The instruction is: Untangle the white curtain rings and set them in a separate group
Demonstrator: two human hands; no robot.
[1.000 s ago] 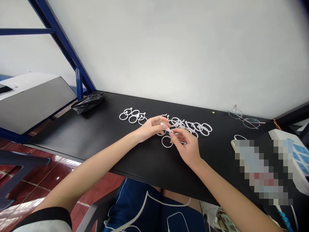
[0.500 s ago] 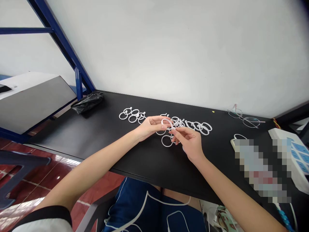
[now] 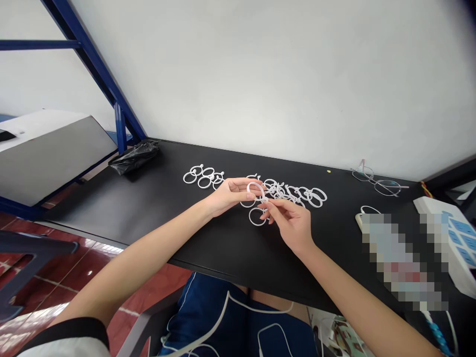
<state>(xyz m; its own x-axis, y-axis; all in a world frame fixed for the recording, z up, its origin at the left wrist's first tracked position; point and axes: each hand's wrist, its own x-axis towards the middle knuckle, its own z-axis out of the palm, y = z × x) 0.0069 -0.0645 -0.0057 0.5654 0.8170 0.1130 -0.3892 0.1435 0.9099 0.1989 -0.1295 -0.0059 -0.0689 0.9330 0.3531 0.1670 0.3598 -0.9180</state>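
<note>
A white plastic curtain ring (image 3: 256, 183) with a small tab is held up just above the table between both hands. My left hand (image 3: 231, 195) grips its left side between thumb and fingers. At its lower right, my right hand (image 3: 293, 223) pinches the ring near the tab; the fingertips hide exactly what they hold. Behind and below my hands, more white curtain rings (image 3: 274, 190) lie in a loose, overlapping heap. A smaller group of curtain rings (image 3: 204, 188) lies to the left, partly covered by my left hand.
The black table (image 3: 167, 198) meets a white wall (image 3: 260, 89). A black plastic bag (image 3: 136, 157) lies at the far left. Eyeglasses (image 3: 386, 187), a pixelated object (image 3: 401, 263) with a cable and a white power strip (image 3: 461, 267) lie to the right.
The held ring has shifted and turned slightly leftward, and my right fingers have moved a little left with it. My left hand has hardly moved.
</note>
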